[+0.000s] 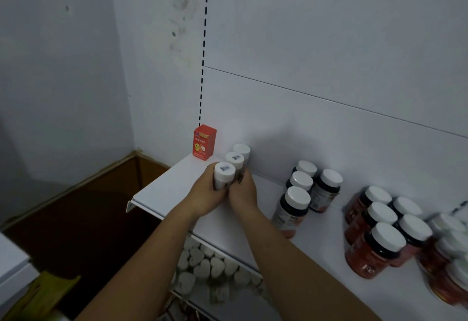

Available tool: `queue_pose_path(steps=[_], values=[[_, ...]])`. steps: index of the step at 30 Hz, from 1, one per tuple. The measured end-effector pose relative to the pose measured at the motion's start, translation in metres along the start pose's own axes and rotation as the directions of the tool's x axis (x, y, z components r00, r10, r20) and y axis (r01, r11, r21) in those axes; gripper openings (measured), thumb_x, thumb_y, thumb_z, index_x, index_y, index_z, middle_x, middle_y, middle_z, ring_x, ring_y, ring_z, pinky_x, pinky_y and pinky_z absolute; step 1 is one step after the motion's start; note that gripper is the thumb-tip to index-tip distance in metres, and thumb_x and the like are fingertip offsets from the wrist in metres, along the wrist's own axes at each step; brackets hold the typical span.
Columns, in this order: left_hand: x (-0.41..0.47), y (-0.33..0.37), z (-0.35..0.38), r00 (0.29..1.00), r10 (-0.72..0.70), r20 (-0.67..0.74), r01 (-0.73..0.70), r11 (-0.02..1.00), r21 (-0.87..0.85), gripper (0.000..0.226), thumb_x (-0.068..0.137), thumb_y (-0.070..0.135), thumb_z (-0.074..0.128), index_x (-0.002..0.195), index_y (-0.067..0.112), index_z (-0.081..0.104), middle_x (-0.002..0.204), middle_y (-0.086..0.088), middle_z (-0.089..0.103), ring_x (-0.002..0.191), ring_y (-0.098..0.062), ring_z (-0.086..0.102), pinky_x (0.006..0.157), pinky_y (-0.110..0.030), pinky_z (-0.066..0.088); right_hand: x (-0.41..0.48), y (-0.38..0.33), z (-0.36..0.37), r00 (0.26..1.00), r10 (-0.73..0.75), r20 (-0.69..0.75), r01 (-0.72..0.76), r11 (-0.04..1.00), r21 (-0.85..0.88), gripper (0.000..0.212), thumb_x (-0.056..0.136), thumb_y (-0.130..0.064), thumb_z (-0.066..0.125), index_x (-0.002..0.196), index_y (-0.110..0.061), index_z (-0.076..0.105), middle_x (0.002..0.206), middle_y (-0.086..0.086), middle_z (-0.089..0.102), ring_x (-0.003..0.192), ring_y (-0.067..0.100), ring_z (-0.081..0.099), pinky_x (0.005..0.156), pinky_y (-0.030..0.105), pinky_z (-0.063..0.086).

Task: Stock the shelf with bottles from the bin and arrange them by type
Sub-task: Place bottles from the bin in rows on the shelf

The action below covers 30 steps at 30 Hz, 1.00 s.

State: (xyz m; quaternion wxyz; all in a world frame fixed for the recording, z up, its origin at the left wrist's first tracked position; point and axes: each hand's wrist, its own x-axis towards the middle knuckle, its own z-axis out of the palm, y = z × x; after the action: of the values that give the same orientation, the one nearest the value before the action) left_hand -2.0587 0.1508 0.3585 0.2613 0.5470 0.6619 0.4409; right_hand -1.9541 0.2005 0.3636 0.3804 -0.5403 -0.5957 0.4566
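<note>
Head view, nearest first: below and right of the small red cardboard carton, a lower level holds pale heart-shaped pieces, which look to be no part of this job. Well right of the carton, squat orange-red plastic bottles with white caps stand grouped on the flat white metal shelf. White letters "Fc" show on 1 label and the rest is blurred. Between them and the carton, 4 dark bottles with white caps and pale labels form their own cluster, their text too small to read. Each type stands in its own block, running front to back.

Just right of the carton, both hands work a file of 3 slim white-capped bottles. The left hand wraps its fingers round the front slim bottle. The right hand curls round the middle slim bottle, seemingly gripping it, probably to square the file toward the back panel. The rear slim bottle stands free by that panel. Dark printed patches mark 2 caps, unreadable. The carton bears Chinese characters and a yellow emblem, too small to read. Left of and below the carton sits the open brown cardboard bin, its contents hidden
</note>
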Motion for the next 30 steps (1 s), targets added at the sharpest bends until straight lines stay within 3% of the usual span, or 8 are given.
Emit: queue_pose_path(steps=[2, 5, 8, 15, 20, 23, 26, 30], values=[[0.001, 0.003, 0.003, 1.0, -0.028, -0.005, 0.028, 1.0, -0.001, 0.064, 0.098, 0.013, 0.073, 0.153, 0.02, 0.042, 0.141, 0.011, 0.048, 0.133, -0.005, 0.042, 0.1, 0.003, 0.017, -0.002, 0.003, 0.0, 1.0, -0.007, 0.012, 0.007, 1.0, 0.014, 0.046, 0.101, -0.008, 0.046, 0.144, -0.02, 0.052, 0.142, 0.003, 0.062, 0.126, 0.023, 0.058, 0.102, 0.031, 0.042], [0.004, 0.007, 0.007, 0.999, -0.041, -0.009, 0.041, 0.999, -0.011, 0.066, 0.097, 0.014, 0.074, 0.155, 0.019, 0.042, 0.158, -0.002, 0.048, 0.149, -0.021, 0.041, 0.106, -0.014, 0.023, 0.0, 0.005, -0.002, 1.0, -0.004, 0.023, 0.004, 1.0, 0.006, 0.045, 0.1, -0.008, 0.046, 0.142, -0.02, 0.055, 0.14, 0.003, 0.063, 0.126, 0.023, 0.059, 0.108, 0.036, 0.045], [0.005, 0.007, 0.008, 0.997, -0.072, -0.011, 0.072, 0.997, -0.01, 0.066, 0.098, 0.018, 0.074, 0.155, 0.022, 0.041, 0.16, -0.001, 0.047, 0.15, -0.024, 0.041, 0.114, -0.023, 0.027, 0.003, 0.007, -0.004, 1.0, 0.007, 0.027, -0.006, 0.999, -0.04, 0.042, 0.098, -0.003, 0.045, 0.136, -0.014, 0.058, 0.136, 0.009, 0.065, 0.125, 0.028, 0.06, 0.109, 0.041, 0.047], [0.003, 0.013, 0.011, 0.995, -0.092, -0.041, 0.091, 0.995, -0.045, 0.061, 0.098, 0.012, 0.073, 0.147, 0.025, 0.04, 0.138, 0.008, 0.046, 0.134, -0.008, 0.043, 0.099, -0.009, 0.025, -0.011, 0.007, -0.007, 0.999, -0.026, 0.042, 0.027, 1.0, -0.014, 0.036, 0.105, -0.009, 0.043, 0.138, -0.012, 0.055, 0.137, 0.009, 0.064, 0.123, 0.025, 0.061, 0.108, 0.038, 0.048], [-0.03, 0.027, -0.019, 0.997, -0.005, -0.073, 0.007, 1.0, 0.027, 0.082, 0.095, 0.04, 0.075, 0.162, 0.031, 0.028, 0.164, 0.007, 0.04, 0.147, -0.018, 0.041, 0.117, -0.034, 0.032, -0.052, -0.002, -0.02, 0.981, -0.175, 0.088, 0.171, 0.984, 0.053, 0.043, 0.108, -0.016, 0.047, 0.15, -0.026, 0.047, 0.138, -0.008, 0.058, 0.123, 0.008, 0.055, 0.086, 0.003, 0.04], [-0.065, 0.03, -0.034, 0.978, 0.087, -0.187, -0.039, 0.968, 0.246, 0.075, 0.097, 0.047, 0.069, 0.161, 0.031, 0.032, 0.164, 0.007, 0.042, 0.149, -0.017, 0.04, 0.122, -0.035, 0.029, -0.083, -0.01, -0.035, 0.948, -0.278, 0.157, 0.272, 0.96, 0.057, 0.052, 0.107, -0.025, 0.055, 0.155, -0.033, 0.039, 0.142, -0.015, 0.05, 0.125, 0.0, 0.048, 0.085, -0.005, 0.034], [-0.112, 0.028, -0.043, 0.962, 0.107, -0.252, 0.003, 0.917, 0.398, 0.072, 0.098, 0.054, 0.064, 0.16, 0.032, 0.035, 0.162, 0.007, 0.044, 0.149, -0.017, 0.041, 0.123, -0.048, 0.037, -0.114, -0.011, -0.055, 0.904, -0.323, 0.28, 0.342, 0.939, -0.023, 0.06, 0.105, -0.035, 0.059, 0.157, -0.036, 0.031, 0.143, -0.028, 0.039, 0.127, -0.013, 0.035, 0.093, -0.009, 0.023], [-0.18, 0.02, -0.043, 0.962, 0.093, -0.257, 0.069, 0.828, 0.557, 0.073, 0.098, 0.066, 0.054, 0.16, 0.035, 0.032, 0.163, 0.009, 0.041, 0.151, -0.017, 0.037, 0.122, -0.051, 0.035, -0.145, 0.001, -0.079, 0.789, -0.355, 0.502, 0.514, 0.828, -0.222, 0.072, 0.101, -0.053, 0.057, 0.161, -0.04, 0.021, 0.168, -0.018, 0.021, 0.154, 0.0, 0.015, 0.126, 0.029, 0.021]])
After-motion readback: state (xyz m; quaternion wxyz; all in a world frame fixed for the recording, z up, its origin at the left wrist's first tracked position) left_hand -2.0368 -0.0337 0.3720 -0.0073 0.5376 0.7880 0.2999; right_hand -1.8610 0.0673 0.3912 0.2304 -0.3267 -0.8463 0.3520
